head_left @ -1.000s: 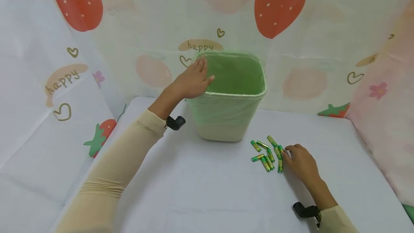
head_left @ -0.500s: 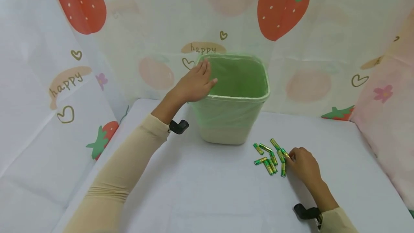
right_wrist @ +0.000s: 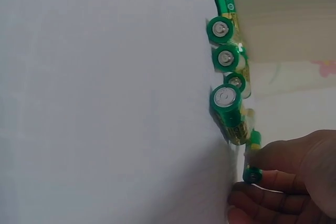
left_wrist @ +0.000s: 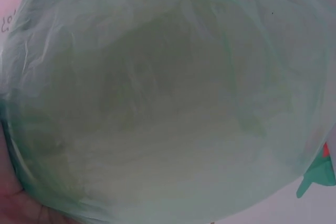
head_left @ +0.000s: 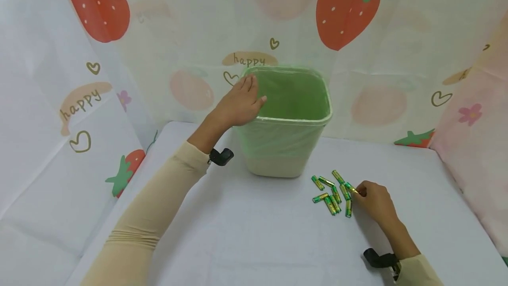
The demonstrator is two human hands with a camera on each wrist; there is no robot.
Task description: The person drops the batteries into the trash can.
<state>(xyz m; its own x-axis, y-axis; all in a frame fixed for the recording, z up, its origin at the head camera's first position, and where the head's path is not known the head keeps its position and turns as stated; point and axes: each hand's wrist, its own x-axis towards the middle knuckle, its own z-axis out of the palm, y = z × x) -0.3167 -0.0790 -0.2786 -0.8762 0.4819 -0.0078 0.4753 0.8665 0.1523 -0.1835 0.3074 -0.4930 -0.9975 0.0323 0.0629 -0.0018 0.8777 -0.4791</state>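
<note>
A light green bin (head_left: pixel 278 162) with a thin plastic bag (head_left: pixel 285 133) over its rim stands on the table. My left hand (head_left: pixel 240 103) rests on the bin's left rim, its fingers fairly straight. In the left wrist view, the bag (left_wrist: pixel 173 103) fills most of the picture, with part of the left hand (left_wrist: pixel 23 208) at the lower left corner. Several green and gold batteries (head_left: pixel 330 205) lie loosely grouped right of the bin. My right hand (head_left: pixel 375 202) pinches one battery (head_left: pixel 350 187) at the group's right edge; the right wrist view shows this battery (right_wrist: pixel 253 148) between thumb and fingers.
A white cloth covers the table (head_left: pixel 246 233). Behind and at the sides hangs a curtain printed with strawberries (head_left: pixel 349 8), hearts and flowers. Black devices are strapped to the left wrist (head_left: pixel 221 157) and the right wrist (head_left: pixel 380 259).
The head view has shifted slightly. My right fingers have closed on the battery at the right edge, which now tilts a little. The left hand stays on the rim.
</note>
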